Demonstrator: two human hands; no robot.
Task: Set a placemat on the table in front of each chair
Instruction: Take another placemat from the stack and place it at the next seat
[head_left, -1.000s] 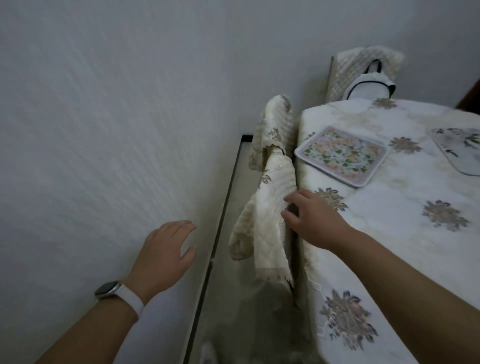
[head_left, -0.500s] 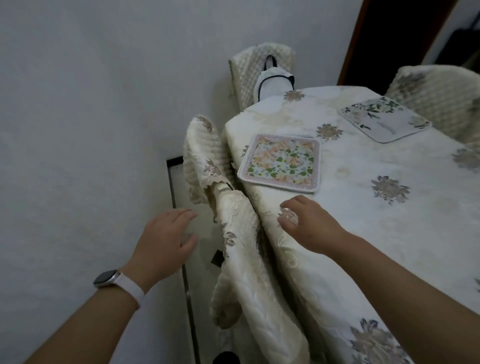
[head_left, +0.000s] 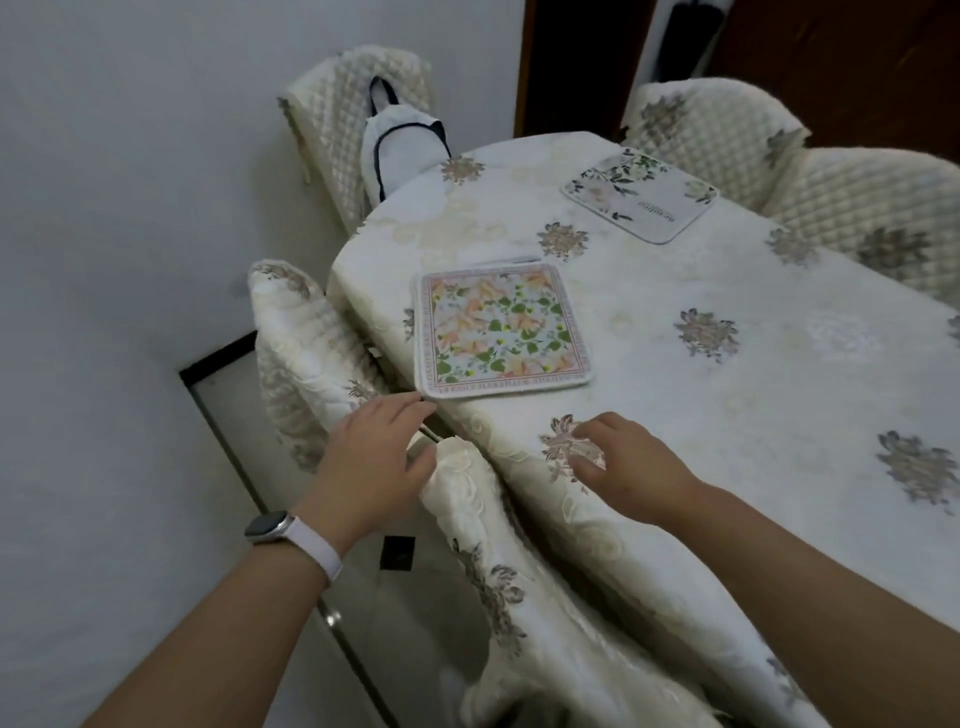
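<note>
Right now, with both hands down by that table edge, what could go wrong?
1. The orange-flowered placemat lies close to the table's edge, with one corner right by the left hand. A bump could slide it off.
2. The right hand rests on the loose tablecloth. Dragging it might shift that mat and the grey-leaf placemat.
3. The chair cover hangs loosely by the left hand and could snag.
</note>
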